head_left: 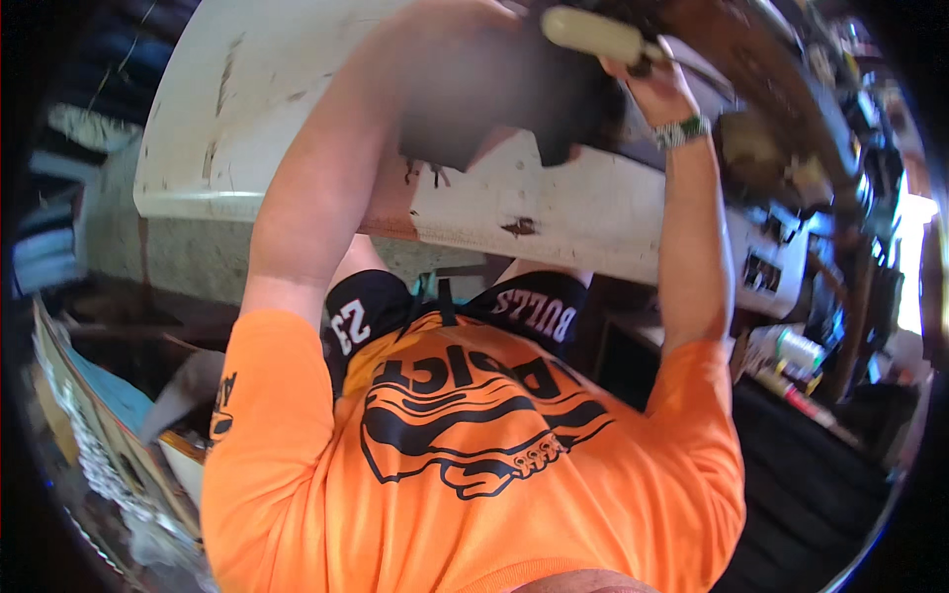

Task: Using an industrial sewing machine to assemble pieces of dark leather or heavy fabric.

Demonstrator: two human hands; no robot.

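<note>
My right hand, with a banded bracelet or watch at its wrist, is raised at the upper right. Its fingers close about the neck of a tool with a pale cream handle; the grip is partly hidden behind it. Bending up and across the top, my left arm reaches a smeared dark shape. That blur hides my left hand's fingers. Beneath both arms lies a large white panel, scuffed and marked with rust-brown spots, over my legs.
A thick brown curved piece runs down the upper right. Bottles and other clutter lie right of my body. At the left are boards and a pale chain or braided cord.
</note>
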